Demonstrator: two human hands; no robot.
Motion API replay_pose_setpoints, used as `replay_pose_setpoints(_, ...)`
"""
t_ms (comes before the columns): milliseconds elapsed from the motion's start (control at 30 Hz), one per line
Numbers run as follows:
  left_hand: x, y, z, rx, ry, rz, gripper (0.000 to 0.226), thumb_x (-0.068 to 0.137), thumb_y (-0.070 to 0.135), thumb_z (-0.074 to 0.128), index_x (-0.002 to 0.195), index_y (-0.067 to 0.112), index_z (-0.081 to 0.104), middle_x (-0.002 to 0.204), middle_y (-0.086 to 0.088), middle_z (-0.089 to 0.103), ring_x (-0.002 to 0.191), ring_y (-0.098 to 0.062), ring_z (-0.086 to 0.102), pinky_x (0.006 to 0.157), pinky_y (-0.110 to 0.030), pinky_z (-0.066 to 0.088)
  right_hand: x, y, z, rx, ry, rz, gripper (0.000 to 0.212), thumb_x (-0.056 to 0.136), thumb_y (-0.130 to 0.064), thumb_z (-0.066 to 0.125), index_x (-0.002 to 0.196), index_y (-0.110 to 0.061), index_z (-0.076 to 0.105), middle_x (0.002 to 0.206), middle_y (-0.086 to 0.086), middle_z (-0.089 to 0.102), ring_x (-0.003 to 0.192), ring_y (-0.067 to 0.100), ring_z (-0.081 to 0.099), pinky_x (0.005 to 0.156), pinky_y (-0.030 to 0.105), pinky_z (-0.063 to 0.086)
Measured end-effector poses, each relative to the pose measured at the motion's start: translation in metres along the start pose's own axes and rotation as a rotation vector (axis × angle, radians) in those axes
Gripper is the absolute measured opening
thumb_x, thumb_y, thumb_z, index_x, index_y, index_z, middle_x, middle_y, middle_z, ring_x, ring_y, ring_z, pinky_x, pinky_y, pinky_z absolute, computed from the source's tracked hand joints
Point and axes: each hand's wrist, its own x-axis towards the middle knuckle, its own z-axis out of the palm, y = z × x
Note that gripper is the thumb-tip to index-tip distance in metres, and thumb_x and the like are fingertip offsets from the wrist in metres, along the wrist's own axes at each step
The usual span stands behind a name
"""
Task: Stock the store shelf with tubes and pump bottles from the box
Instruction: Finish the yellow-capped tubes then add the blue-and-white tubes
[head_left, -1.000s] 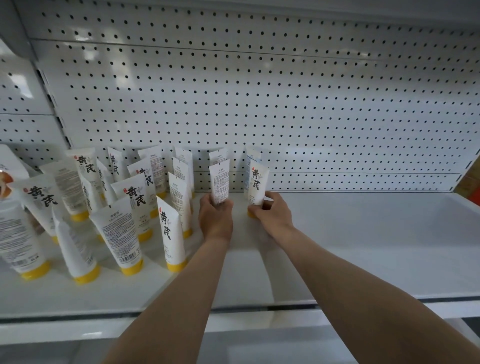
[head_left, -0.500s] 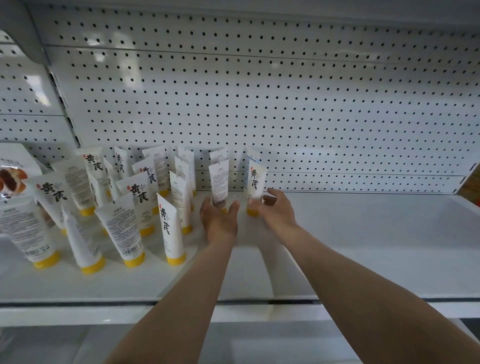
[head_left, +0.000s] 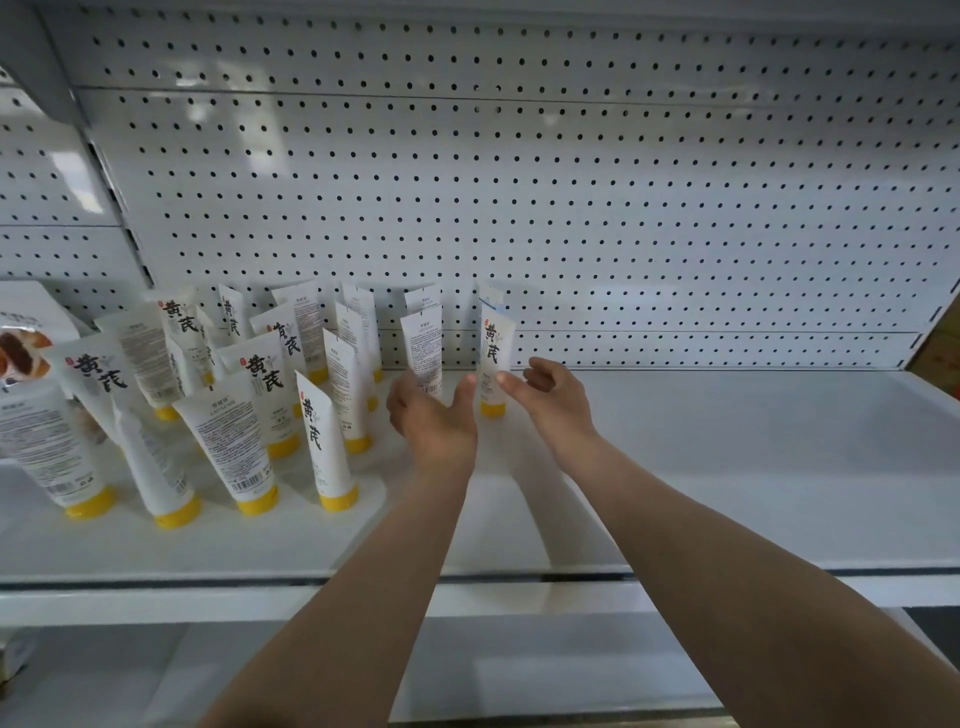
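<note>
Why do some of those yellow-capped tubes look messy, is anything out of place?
Nothing is spilled or damaged. The tubes stand cap-down on the shelf, but the left cluster looks untidy: several lean at different angles, and some show the barcode side, others the front label. The two by the hands stand straighter.

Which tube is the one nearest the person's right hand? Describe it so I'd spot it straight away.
Start at the white shelf below the pegboard wall, where yellow-capped tubes crowd the left part. Follow that crowd rightward to its edge, just left of the right hand. The tube there stands cap-down, bold black characters facing you; unlike its neighbours, nothing stands to its right.
</note>
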Motion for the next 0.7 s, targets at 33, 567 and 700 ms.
replay_pose_setpoints(33, -0.002, 0.003, 0.0, -0.007, 0.004, 0.006, 0.082, 0.084, 0.039, 0.074, 0.148, 0.006, 0.033, 0.152, -0.012, 0.033, 0.144, -0.027, 0.024, 0.116, -0.038, 0.026, 0.0, -0.001, -0.002, 0.012, 0.001, -0.003, 0.079, 0.075, -0.045, 0.084, 0.141, -0.016, 0.052, 0.132, -0.003, 0.06, 0.117, 0.009, 0.058, 0.102, 0.029, 0.046)
replay_pose_setpoints(567, -0.02, 0.039, 0.018, -0.082, 0.031, 0.201, 0.072, 0.088, 0.036, 0.07, 0.144, 0.005, 0.036, 0.154, -0.011, 0.029, 0.145, -0.025, 0.02, 0.114, -0.031, 0.021, 0.006, -0.011, -0.025, 0.054, 0.04, -0.047, 0.085, 0.061, -0.07, 0.076, 0.128, -0.02, 0.062, 0.122, -0.01, 0.065, 0.115, 0.009, 0.061, 0.104, 0.039, 0.05)
replay_pose_setpoints(700, -0.017, 0.049, 0.021, -0.116, -0.009, 0.197, 0.069, 0.091, 0.039, 0.066, 0.145, 0.01, 0.035, 0.154, -0.006, 0.027, 0.146, -0.021, 0.021, 0.115, -0.033, 0.025, 0.015, -0.018, -0.027, 0.075, 0.049, -0.042, 0.074, 0.064, -0.074, 0.072, 0.117, -0.023, 0.067, 0.114, -0.014, 0.069, 0.11, 0.005, 0.063, 0.103, 0.039, 0.051)
